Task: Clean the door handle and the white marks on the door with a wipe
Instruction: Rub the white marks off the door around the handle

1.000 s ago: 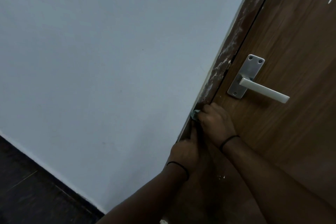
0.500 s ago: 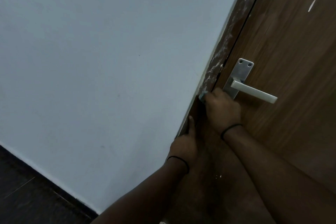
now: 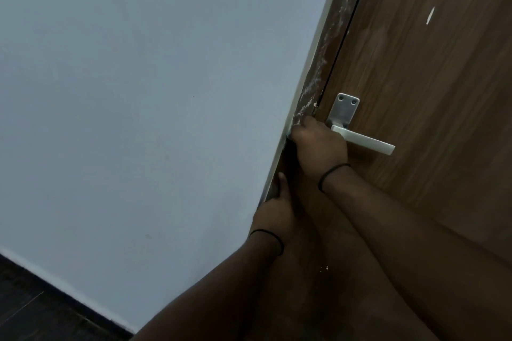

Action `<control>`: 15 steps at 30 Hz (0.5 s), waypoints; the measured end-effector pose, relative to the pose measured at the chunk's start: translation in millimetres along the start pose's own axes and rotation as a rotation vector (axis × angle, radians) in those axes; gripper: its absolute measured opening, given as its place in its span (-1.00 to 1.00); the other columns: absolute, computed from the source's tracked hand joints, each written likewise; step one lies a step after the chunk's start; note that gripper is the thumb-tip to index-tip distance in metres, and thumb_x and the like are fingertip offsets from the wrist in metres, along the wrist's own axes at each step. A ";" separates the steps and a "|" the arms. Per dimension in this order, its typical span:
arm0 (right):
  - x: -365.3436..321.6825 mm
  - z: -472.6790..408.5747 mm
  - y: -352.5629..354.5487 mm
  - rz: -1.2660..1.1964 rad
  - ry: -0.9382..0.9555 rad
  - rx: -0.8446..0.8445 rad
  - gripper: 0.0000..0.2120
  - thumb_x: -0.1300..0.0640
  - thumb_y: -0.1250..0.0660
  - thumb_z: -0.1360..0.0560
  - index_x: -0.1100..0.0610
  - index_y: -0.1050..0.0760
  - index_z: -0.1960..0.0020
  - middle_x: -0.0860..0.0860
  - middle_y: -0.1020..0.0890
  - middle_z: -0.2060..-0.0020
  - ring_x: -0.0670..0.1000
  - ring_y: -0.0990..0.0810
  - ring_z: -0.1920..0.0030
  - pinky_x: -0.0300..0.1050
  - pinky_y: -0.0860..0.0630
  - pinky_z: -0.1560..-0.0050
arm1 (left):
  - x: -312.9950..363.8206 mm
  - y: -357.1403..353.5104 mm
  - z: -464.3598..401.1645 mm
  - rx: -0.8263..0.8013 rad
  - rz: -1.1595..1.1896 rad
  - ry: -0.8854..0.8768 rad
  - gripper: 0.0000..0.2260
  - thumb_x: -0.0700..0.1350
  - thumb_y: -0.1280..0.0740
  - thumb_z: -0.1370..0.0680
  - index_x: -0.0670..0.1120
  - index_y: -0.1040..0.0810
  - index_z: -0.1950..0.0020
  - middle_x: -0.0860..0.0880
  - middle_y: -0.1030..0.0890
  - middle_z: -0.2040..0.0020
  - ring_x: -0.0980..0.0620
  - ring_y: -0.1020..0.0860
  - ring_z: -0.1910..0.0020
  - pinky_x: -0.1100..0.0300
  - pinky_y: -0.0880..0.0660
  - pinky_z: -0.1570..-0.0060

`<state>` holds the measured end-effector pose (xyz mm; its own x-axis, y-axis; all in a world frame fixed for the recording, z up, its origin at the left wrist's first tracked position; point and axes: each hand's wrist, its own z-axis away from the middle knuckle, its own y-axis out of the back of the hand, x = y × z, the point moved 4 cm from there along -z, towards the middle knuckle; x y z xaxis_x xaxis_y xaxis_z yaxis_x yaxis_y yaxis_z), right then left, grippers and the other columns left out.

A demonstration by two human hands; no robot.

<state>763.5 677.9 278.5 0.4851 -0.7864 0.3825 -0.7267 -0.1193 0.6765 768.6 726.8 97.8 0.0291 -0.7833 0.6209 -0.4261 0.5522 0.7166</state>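
Observation:
A brown wooden door [image 3: 432, 108] fills the right side, with a silver lever handle [image 3: 363, 140] on its plate [image 3: 344, 112]. White smears [image 3: 324, 63] run along the brown door frame left of the door gap. A small white mark [image 3: 430, 15] sits high on the door. My right hand [image 3: 318, 147] is pressed against the frame just left of the handle, fingers closed on a wipe [image 3: 289, 134] that shows only as a pale sliver. My left hand [image 3: 274, 213] rests lower on the frame, thumb pointing up, holding nothing.
A pale grey wall [image 3: 152, 91] covers the left side and meets a dark floor [image 3: 36, 310] at the lower left. A few white specks [image 3: 324, 268] lie on the door between my forearms.
My right hand with the wipe has slid up the frame, from below the handle to level with it. My left hand has stayed low on the frame.

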 end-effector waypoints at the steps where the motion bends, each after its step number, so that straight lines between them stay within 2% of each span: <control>1: -3.2 -0.6 1.8 0.015 -0.010 -0.022 -0.85 0.27 -0.27 -0.52 0.16 -0.58 -0.03 0.14 -0.56 0.00 0.17 -0.58 0.00 0.03 -0.59 0.20 | 3.0 1.4 -0.5 -0.001 0.003 0.006 -0.19 0.10 -0.15 -0.60 0.09 0.50 -0.47 -0.23 -0.60 -0.03 -0.02 -0.41 0.37 0.09 -0.41 0.35; 4: -10.5 2.9 4.0 0.039 -0.008 -0.093 -0.86 0.28 -0.29 -0.51 0.16 -0.59 -0.01 0.13 -0.58 0.02 0.16 -0.58 -0.01 0.02 -0.58 0.20 | 9.8 8.8 -0.5 0.038 0.022 -0.004 -0.19 0.18 -0.16 -0.57 0.07 0.43 -0.51 -0.18 -0.62 0.03 0.05 -0.38 0.44 0.15 -0.37 0.41; 7: -11.0 -0.1 8.8 0.051 0.052 -0.107 -0.87 0.25 -0.31 -0.49 0.14 -0.61 0.01 0.10 -0.61 0.04 0.14 -0.56 -0.03 -0.01 -0.51 0.21 | 14.4 21.1 -4.7 0.119 0.031 -0.035 -0.23 0.13 -0.18 -0.58 0.09 0.35 -0.54 -0.13 -0.62 0.11 0.07 -0.40 0.46 0.15 -0.41 0.45; 9: -11.5 -9.7 19.0 0.122 0.098 -0.051 -0.89 0.24 -0.33 -0.47 0.14 -0.62 0.07 0.09 -0.62 0.10 0.13 -0.53 -0.03 -0.02 -0.45 0.22 | 19.1 29.9 -8.4 0.146 0.048 -0.039 -0.24 0.09 -0.17 -0.58 0.12 0.37 -0.52 -0.12 -0.60 0.17 0.05 -0.42 0.46 0.15 -0.40 0.47; 11: -4.4 -25.7 33.4 0.201 0.090 0.044 -0.93 0.26 -0.36 -0.41 0.16 -0.62 0.18 0.10 -0.61 0.24 0.16 -0.52 0.04 -0.02 -0.34 0.23 | 25.4 36.3 -9.5 0.177 0.065 -0.043 -0.20 0.06 -0.18 -0.58 0.15 0.45 -0.48 -0.06 -0.51 0.31 0.04 -0.42 0.49 0.18 -0.32 0.53; 13: 10.0 -41.3 44.6 0.178 0.059 0.129 -0.93 0.30 -0.34 -0.38 0.21 -0.60 0.23 0.13 -0.58 0.32 0.20 -0.49 0.07 0.03 -0.32 0.18 | 31.2 39.7 -11.0 0.186 0.066 -0.041 -0.16 0.00 -0.19 -0.55 0.14 0.49 -0.47 0.01 -0.38 0.42 0.04 -0.39 0.53 0.22 -0.24 0.57; 15: 15.0 -39.7 44.3 0.125 0.047 0.155 -0.92 0.30 -0.33 -0.39 0.22 -0.59 0.24 0.13 -0.58 0.32 0.20 -0.48 0.07 0.06 -0.33 0.13 | 31.2 39.6 -16.0 0.184 0.070 -0.032 -0.17 -0.01 -0.18 -0.55 0.12 0.48 -0.47 0.00 -0.39 0.41 0.03 -0.40 0.51 0.21 -0.24 0.56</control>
<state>757.9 684.9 339.1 0.4055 -0.7723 0.4889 -0.8473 -0.1168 0.5182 767.2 728.8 150.7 -0.0337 -0.7552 0.6547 -0.5839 0.5465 0.6003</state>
